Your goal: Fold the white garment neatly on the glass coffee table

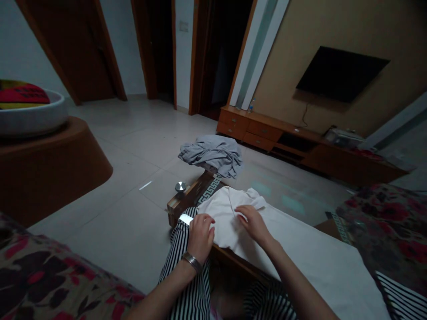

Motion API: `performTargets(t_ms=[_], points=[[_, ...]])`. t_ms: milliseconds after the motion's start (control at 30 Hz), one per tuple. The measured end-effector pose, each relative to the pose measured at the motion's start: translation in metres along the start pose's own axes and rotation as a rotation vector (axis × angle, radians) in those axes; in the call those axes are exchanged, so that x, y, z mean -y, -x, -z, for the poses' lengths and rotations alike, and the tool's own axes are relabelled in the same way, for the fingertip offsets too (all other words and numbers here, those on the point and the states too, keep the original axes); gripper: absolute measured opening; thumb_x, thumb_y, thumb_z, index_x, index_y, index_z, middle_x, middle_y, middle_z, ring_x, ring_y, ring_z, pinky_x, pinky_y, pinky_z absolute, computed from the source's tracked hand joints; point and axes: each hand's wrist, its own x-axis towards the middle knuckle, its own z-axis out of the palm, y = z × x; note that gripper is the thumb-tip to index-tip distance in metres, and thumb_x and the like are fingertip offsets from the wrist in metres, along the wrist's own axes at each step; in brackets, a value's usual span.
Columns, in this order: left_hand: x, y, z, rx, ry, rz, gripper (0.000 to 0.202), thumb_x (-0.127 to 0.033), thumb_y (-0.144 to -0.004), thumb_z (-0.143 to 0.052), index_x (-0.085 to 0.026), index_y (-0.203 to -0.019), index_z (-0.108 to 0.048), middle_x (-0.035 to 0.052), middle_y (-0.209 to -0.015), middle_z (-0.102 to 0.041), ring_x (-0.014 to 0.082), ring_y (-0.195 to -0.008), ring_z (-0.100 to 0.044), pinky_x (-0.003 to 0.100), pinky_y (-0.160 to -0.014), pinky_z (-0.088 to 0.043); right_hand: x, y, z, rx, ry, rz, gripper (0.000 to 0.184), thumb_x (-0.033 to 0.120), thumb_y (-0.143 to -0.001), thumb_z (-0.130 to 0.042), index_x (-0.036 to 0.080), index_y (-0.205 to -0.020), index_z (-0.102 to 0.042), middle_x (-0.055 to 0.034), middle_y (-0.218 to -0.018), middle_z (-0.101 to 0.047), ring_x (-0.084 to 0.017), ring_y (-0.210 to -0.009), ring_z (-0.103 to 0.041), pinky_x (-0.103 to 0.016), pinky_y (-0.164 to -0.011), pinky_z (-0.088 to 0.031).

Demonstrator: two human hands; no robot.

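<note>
Across the low table (176, 206) lies our white cloth (316, 253), rumpled at one end. We judge it light and limp: grip its edges. Our right hand (252, 222) half-curls over the folds, our left hand (200, 238) at the table's edge; we cannot tell whether either pinches. Grey cloth (213, 153) lies at the table's far end.
</note>
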Motion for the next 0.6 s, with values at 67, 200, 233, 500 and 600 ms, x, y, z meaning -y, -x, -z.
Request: performTargets(t_ms=[67,200,233,500,600], points=[[0.013,0.011,0.004,-0.02,-0.031,0.046,0.021,-0.009,-0.08,-0.049,-0.019,-0.095,-0.057,0.0065,-0.104,-0.056,0.024,-0.103,-0.049,0.043,-0.09,-0.041,0.026,-0.052,-0.028,0.079,-0.009,0.117,0.023,0.017,-0.085,-0.054,0.019,-0.105,-0.065,-0.0087,-0.107,-0.065,-0.021,-0.104,-0.055,-0.037,-0.092,-0.044],[0.036,0.035,-0.002,-0.098,-0.053,0.152,0.027,-0.011,-0.081,-0.052,-0.017,-0.107,-0.054,0.0087,-0.112,-0.052,0.0244,-0.106,-0.047,0.044,-0.095,-0.041,0.051,-0.112,-0.062,0.297,0.176,0.162,0.027,0.026,-0.078,-0.068,0.017,-0.104,-0.066,-0.0109,-0.109,-0.063,-0.025,-0.107,-0.05,-0.038,-0.091,-0.041],[0.041,0.039,-0.005,-0.119,-0.055,0.177,0.029,-0.013,-0.082,-0.052,-0.017,-0.11,-0.053,0.0091,-0.113,-0.051,0.0245,-0.107,-0.046,0.044,-0.095,-0.041,0.052,-0.118,-0.066,0.344,0.211,0.163,0.026,0.027,-0.076,-0.07,0.017,-0.1,-0.068,-0.0109,-0.108,-0.063,-0.026,-0.106,-0.049,-0.037,-0.09,-0.04],[0.052,0.036,-0.008,-0.096,0.003,0.276,0.033,-0.024,-0.086,-0.055,-0.018,-0.117,-0.047,0.0084,-0.11,-0.053,0.0238,-0.104,-0.049,0.043,-0.092,-0.043,0.035,-0.123,-0.072,0.445,-0.063,0.229,0.009,0.018,-0.075,-0.068,0.017,-0.084,-0.069,-0.0044,-0.087,-0.065,-0.019,-0.089,-0.052,-0.031,-0.082,-0.038],[0.051,0.032,-0.006,-0.064,-0.002,0.292,0.021,-0.022,-0.086,-0.053,-0.018,-0.107,-0.052,0.0074,-0.104,-0.053,0.0226,-0.099,-0.05,0.042,-0.089,-0.044,0.031,-0.13,-0.074,0.488,-0.197,0.269,0.01,0.024,-0.081,-0.065,0.017,-0.086,-0.069,-0.0044,-0.085,-0.066,-0.019,-0.088,-0.054,-0.031,-0.083,-0.039]])
